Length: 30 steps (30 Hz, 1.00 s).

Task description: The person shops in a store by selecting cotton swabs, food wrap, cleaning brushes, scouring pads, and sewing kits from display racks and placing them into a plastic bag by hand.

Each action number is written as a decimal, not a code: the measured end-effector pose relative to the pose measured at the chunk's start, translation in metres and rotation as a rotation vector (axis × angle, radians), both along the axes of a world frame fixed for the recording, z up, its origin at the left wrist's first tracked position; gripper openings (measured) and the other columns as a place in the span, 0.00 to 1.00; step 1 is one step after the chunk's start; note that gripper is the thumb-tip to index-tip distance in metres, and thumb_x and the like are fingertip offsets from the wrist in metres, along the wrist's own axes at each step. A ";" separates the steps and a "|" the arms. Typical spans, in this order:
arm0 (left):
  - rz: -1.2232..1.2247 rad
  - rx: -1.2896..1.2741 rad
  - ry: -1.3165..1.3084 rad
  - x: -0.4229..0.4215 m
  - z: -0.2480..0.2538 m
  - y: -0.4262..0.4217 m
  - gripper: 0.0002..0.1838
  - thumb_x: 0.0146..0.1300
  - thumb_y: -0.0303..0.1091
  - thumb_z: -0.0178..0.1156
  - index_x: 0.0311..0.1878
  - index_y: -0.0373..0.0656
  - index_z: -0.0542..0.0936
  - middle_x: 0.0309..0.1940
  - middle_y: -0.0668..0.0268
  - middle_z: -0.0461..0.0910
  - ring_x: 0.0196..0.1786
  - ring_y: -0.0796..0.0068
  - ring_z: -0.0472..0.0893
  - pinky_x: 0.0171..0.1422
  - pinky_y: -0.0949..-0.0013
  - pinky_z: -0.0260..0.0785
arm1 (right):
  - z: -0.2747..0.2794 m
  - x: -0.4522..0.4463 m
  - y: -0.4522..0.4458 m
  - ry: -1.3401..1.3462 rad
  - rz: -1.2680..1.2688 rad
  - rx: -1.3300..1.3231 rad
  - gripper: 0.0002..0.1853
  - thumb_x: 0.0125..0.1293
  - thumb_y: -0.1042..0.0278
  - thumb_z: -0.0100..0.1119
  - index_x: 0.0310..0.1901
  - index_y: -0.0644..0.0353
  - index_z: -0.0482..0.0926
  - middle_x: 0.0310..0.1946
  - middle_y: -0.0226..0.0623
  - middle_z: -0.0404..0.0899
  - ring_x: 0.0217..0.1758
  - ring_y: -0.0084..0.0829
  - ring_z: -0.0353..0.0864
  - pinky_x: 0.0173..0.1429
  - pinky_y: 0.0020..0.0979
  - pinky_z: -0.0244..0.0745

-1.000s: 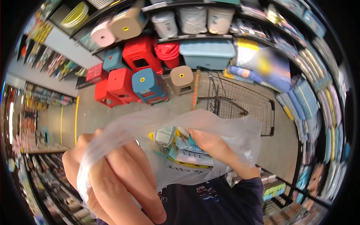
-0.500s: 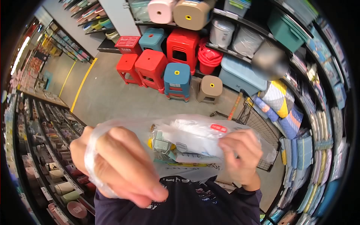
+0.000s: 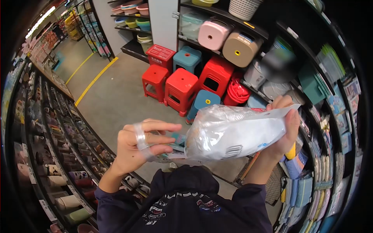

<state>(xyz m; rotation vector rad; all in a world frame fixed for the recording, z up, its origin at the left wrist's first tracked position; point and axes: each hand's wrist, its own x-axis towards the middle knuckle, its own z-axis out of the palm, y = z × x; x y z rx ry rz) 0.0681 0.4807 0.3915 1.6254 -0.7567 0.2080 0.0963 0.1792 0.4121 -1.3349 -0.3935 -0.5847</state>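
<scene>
A clear strap (image 3: 141,139), apparently the plastic carrier bag's handle, loops around the fingers of my left hand (image 3: 136,149). Those fingers stretch to the right, a little apart, and the bag hangs from them, mostly out of sight. With my right hand (image 3: 285,130) I grip the flat end of a white and clear plastic package (image 3: 233,134), raised in front of my chest. A barcode faces me on its lower side. What fills the package cannot be made out. Its rounded left end is close to my left fingertips.
Red plastic stools (image 3: 180,87) and a blue stool (image 3: 203,101) stand on the floor ahead. Shelves of mugs and bowls (image 3: 58,180) run along the left. Folded textiles (image 3: 305,190) fill the right shelves, with a wire basket (image 3: 274,186) beside them.
The package has come up out of the bag in my right hand, rising to the right. My left hand has moved back, its fingers now more extended. The view has turned.
</scene>
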 end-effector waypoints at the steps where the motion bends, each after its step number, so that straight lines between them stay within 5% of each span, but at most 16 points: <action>1: 0.025 0.021 0.001 0.003 -0.003 0.010 0.12 0.38 0.22 0.67 0.31 0.33 0.82 0.40 0.54 0.81 0.39 0.63 0.79 0.43 0.66 0.70 | 0.001 0.013 0.010 -0.089 0.128 0.043 0.17 0.64 0.59 0.47 0.26 0.66 0.68 0.25 0.36 0.65 0.30 0.26 0.62 0.37 0.27 0.59; 8: 0.225 0.030 -0.062 0.029 -0.016 0.082 0.10 0.39 0.22 0.66 0.30 0.34 0.83 0.40 0.55 0.81 0.42 0.61 0.79 0.47 0.65 0.69 | -0.020 0.107 0.069 -0.155 0.648 0.302 0.16 0.66 0.58 0.45 0.24 0.59 0.67 0.25 0.33 0.61 0.31 0.26 0.57 0.39 0.27 0.59; 14: 0.448 -0.092 -0.049 0.051 -0.030 0.155 0.08 0.40 0.23 0.66 0.27 0.33 0.83 0.35 0.53 0.81 0.38 0.62 0.78 0.43 0.64 0.70 | -0.061 0.221 0.097 -0.302 1.325 0.395 0.10 0.52 0.70 0.62 0.25 0.59 0.69 0.28 0.31 0.63 0.33 0.23 0.59 0.39 0.23 0.60; 21: 0.446 -0.372 -0.180 0.078 -0.022 0.195 0.10 0.43 0.33 0.70 0.19 0.39 0.81 0.22 0.62 0.80 0.25 0.69 0.77 0.26 0.72 0.69 | -0.115 0.313 0.126 -0.114 1.438 0.626 0.09 0.53 0.80 0.56 0.19 0.60 0.71 0.25 0.33 0.64 0.32 0.25 0.62 0.39 0.21 0.66; 26: 0.113 -0.217 -0.291 0.106 0.006 0.240 0.09 0.45 0.34 0.71 0.28 0.41 0.82 0.30 0.64 0.82 0.33 0.69 0.77 0.33 0.72 0.68 | -0.179 0.397 0.119 -0.076 1.538 0.726 0.08 0.52 0.80 0.58 0.20 0.59 0.71 0.25 0.32 0.64 0.30 0.24 0.61 0.36 0.19 0.66; 30: 0.269 -0.220 -0.263 0.119 0.013 0.253 0.08 0.47 0.33 0.69 0.30 0.41 0.83 0.36 0.70 0.82 0.40 0.71 0.76 0.39 0.70 0.67 | -0.198 0.443 0.122 0.203 1.517 0.655 0.11 0.50 0.81 0.59 0.15 0.59 0.72 0.22 0.32 0.66 0.30 0.24 0.62 0.37 0.19 0.68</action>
